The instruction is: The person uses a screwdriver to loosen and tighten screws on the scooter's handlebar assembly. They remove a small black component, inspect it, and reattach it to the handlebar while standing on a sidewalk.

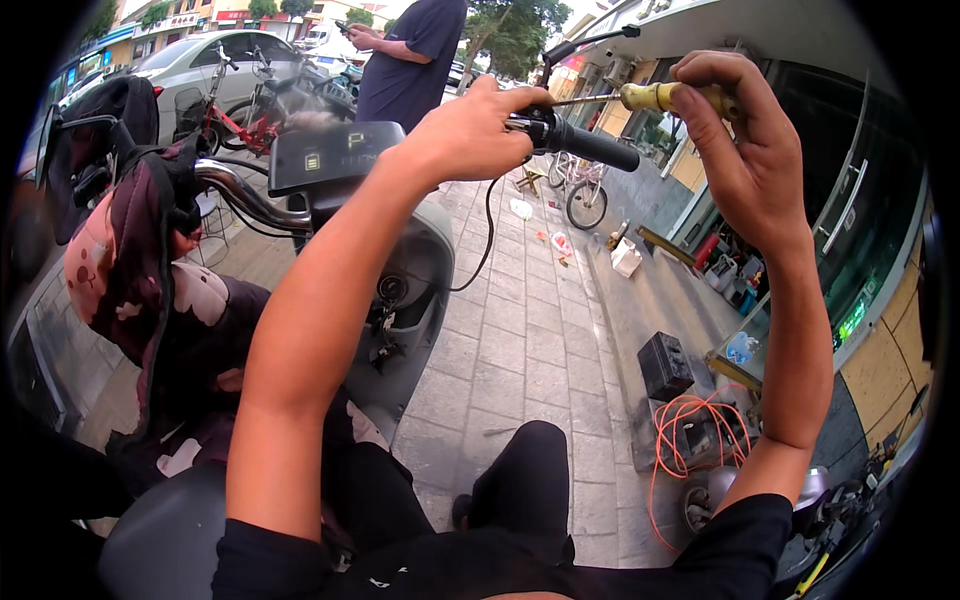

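Left hand [468, 132]: your thumb and fingers grip the black control housing [543, 130], upper centre; index fingertip right by the end of the screwdriver [655, 97], contact can't be told.
Right hand [745, 150]: you hold the screwdriver's yellow handle, upper right.
Shaft: near level, tip toward the housing.
Handlebar grip [597, 146]: black, just right of the housing.
Display panel [335, 165]: lit, upper left.
Orange cable [680, 440]: loosely coiled, lower right.
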Demonstrator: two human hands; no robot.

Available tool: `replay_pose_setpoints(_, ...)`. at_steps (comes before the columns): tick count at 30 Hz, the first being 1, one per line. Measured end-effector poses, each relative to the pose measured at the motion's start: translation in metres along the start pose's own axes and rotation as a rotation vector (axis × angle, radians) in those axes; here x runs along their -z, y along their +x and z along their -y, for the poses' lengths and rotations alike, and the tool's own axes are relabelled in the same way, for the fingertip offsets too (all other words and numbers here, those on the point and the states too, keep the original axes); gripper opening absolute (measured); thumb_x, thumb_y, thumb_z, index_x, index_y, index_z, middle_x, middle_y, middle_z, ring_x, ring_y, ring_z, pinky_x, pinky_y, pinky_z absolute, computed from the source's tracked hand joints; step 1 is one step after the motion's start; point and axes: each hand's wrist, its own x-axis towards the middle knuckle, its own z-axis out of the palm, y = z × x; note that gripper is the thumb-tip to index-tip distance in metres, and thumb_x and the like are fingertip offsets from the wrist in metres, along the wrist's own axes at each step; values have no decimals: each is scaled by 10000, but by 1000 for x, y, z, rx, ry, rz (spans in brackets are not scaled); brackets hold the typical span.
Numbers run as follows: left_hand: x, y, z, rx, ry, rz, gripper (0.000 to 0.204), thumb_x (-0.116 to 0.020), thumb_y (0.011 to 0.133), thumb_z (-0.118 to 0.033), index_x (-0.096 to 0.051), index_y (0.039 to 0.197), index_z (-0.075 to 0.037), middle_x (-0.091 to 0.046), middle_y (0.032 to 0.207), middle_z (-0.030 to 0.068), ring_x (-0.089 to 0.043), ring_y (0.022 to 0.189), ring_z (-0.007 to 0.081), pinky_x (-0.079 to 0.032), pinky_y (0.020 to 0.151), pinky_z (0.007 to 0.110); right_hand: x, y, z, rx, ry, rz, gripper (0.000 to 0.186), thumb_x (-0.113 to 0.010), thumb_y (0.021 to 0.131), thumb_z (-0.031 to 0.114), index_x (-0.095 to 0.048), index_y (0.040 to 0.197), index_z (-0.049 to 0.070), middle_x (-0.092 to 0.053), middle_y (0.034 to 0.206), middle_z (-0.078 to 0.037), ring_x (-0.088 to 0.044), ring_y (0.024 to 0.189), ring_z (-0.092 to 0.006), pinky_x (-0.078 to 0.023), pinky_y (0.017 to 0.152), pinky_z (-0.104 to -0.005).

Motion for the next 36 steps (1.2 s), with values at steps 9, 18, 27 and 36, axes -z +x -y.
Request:
replay_pose_setpoints(9, -7, 3, 4, -44, 21, -47, 536, -651, 962, -200, -661, 1488, -304, -556, 1129, 185, -630, 1014, 328, -521, 986, 390, 15, -5, -11, 36, -245, -78, 262, -706, 1073, 159, -689, 1316, 65, -752, 1184, -73, -711, 1088, -147, -578, 959, -292)
replay_pose_setpoints(18, -3, 1, 3, -103, -12, -11, 602, -632, 942, -144, -630, 1534, -250, -570, 1180, 184, -611, 1022, 295, -513, 994, 388, -14, -68, -73, -706, 35, 116, 376, -577, 1129, 258, -682, 1406, 26, -605, 932, -19, -597, 651, -70, -520, 593, -271)
replay_pose_setpoints(27, 1, -1, 10, -111, 11, 11, 654, -570, 914, -88, -621, 1552, -224, -599, 1340, 110, -635, 1039, 199, -527, 956, 336, -88, -98, -89, -999, 852, 46, 542, -734, 1056, 512, -681, 1209, -6, -667, 873, -86, -558, 484, -62, -435, 395, -229)
replay_pose_setpoints(36, 4, -4, 1, -85, 24, 19, 702, -574, 887, -38, -629, 1555, -245, -625, 1129, 15, -557, 922, 112, -497, 864, 288, -105, -115, -110, -982, 1042, -40, 457, -781, 1035, 472, -702, 1107, 27, -662, 823, -41, -566, 497, -74, -407, 407, -236)
